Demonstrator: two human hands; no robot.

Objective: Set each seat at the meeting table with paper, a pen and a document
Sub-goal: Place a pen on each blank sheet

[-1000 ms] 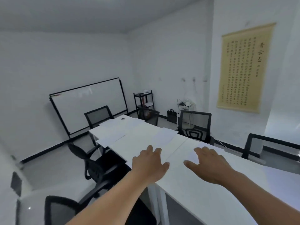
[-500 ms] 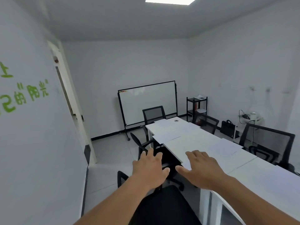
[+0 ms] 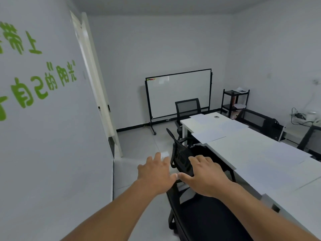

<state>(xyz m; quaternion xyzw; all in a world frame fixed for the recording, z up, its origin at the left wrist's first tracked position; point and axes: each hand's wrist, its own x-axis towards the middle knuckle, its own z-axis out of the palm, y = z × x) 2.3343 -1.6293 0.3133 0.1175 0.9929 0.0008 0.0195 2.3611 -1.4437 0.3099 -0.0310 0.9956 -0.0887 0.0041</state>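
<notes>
Both hands are empty, fingers spread and relaxed: the left hand (image 3: pixel 157 173) hovers over the floor, the right hand (image 3: pixel 206 176) over the black mesh chair (image 3: pixel 184 160) tucked against the white bench (image 3: pixel 243 146); sheets of paper (image 3: pixel 208 135) already lie at several seats. The person seems to be between placements, so the next move probably calls for fetching more supplies. White sheets on the white bench blur together; no pen or document is discernible, and the bench's right end is cut off.
</notes>
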